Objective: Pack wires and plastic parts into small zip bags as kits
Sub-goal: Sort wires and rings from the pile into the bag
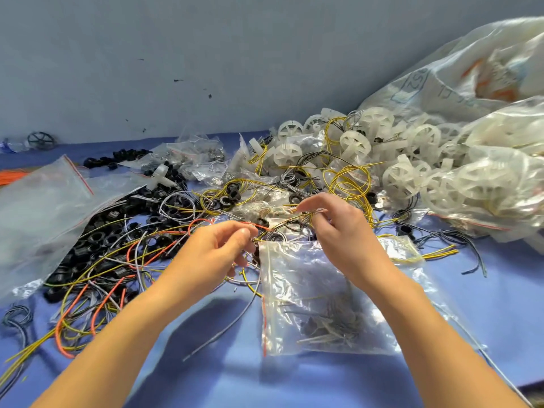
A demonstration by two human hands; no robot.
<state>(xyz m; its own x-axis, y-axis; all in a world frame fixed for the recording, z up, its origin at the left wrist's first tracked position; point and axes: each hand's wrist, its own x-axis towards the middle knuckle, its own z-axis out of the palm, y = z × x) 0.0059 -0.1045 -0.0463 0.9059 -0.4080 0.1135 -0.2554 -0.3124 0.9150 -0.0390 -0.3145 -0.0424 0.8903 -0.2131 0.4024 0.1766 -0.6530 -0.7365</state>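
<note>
Head, left hand [217, 248], right hand [338, 228], apparently pinching wires [263, 227]

The left hand [216, 251] and right hand [344, 231] are bare, with slim bare forearms [132, 325] (uncovered as far as they show) and short plain nails [245, 231].

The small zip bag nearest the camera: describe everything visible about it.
The zip bag is clear, crinkled plastic with a red strip down its left edge. It lies flat on the blue table, holding small dark and pale parts low inside. The right forearm crosses its upper right corner; contact unclear.
</note>
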